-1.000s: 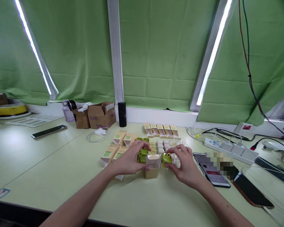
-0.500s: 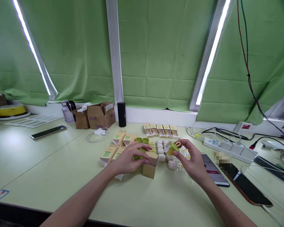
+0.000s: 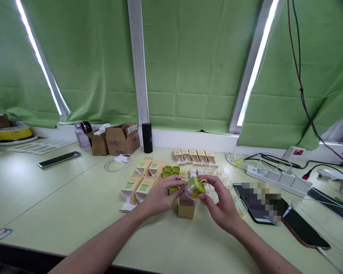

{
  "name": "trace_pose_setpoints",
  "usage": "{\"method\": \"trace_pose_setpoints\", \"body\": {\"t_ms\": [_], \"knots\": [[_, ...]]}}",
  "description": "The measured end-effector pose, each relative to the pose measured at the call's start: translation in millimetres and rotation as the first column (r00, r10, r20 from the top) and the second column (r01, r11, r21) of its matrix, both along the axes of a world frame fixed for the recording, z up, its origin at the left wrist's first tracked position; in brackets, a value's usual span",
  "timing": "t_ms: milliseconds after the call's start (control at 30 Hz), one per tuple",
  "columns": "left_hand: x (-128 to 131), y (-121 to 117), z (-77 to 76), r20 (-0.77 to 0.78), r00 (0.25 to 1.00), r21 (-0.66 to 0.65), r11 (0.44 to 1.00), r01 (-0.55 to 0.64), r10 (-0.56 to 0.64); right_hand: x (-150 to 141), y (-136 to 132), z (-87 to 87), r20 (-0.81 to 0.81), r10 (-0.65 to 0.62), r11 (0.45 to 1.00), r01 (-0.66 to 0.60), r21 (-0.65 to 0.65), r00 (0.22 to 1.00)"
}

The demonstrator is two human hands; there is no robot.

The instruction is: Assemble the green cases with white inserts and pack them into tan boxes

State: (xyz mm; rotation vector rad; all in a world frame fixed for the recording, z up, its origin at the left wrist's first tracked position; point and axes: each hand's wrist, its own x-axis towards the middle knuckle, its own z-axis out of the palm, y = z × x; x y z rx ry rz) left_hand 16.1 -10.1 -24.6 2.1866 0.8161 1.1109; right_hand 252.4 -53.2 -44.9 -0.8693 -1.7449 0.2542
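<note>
My right hand [image 3: 221,205] pinches a small clear container with a green lid and a yellow loop [image 3: 196,186], holding it tilted over a small cardboard box [image 3: 186,210]. My left hand [image 3: 163,195] has its thumb and fingers closed at the upper left edge of that box, which stands on the table. The container partly hides the box's top. Behind the left hand sit several green lids [image 3: 171,170], and small yellow pieces [image 3: 183,174] lie beside them. Pale round pieces [image 3: 193,171] and clear containers [image 3: 220,172] spread out behind and beside the right hand.
Open window boxes [image 3: 132,186] lie left of my left hand, and a row of them [image 3: 193,156] stands at the back. Tablet [image 3: 250,205], phone [image 3: 303,222] and power strip [image 3: 278,180] are at the right. A brown carton [image 3: 122,140] and black bottle [image 3: 147,137] stand behind.
My right hand has brought the green-lidded container left, over the small box. The box and my left hand have shifted slightly right. More clear containers show beside the right hand.
</note>
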Motion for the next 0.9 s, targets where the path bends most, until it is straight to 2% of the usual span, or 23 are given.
{"method": "trace_pose_setpoints", "body": {"t_ms": [167,300,600,900], "knots": [[0.0,-2.6,-1.0,0.010,1.000,0.005,1.000,0.014,-0.014,-0.6,0.1,-2.9,0.103,0.018,1.000,-0.016,-0.013,0.995],[-0.7,-4.5,1.3,0.017,0.999,-0.040,0.999,0.029,-0.028,4.5,2.2,-3.1,0.146,0.002,1.000,-0.003,0.003,0.989],[-0.1,-7.9,5.3,-0.010,0.999,-0.109,0.993,0.037,-0.039,6.5,-0.2,4.7,0.302,0.017,0.999,-0.004,-0.042,0.953],[-0.9,-7.8,4.5,-0.023,0.999,-0.111,0.993,0.027,-0.029,1.8,-5.1,5.8,0.375,0.020,1.000,-0.015,-0.016,0.927]]}}
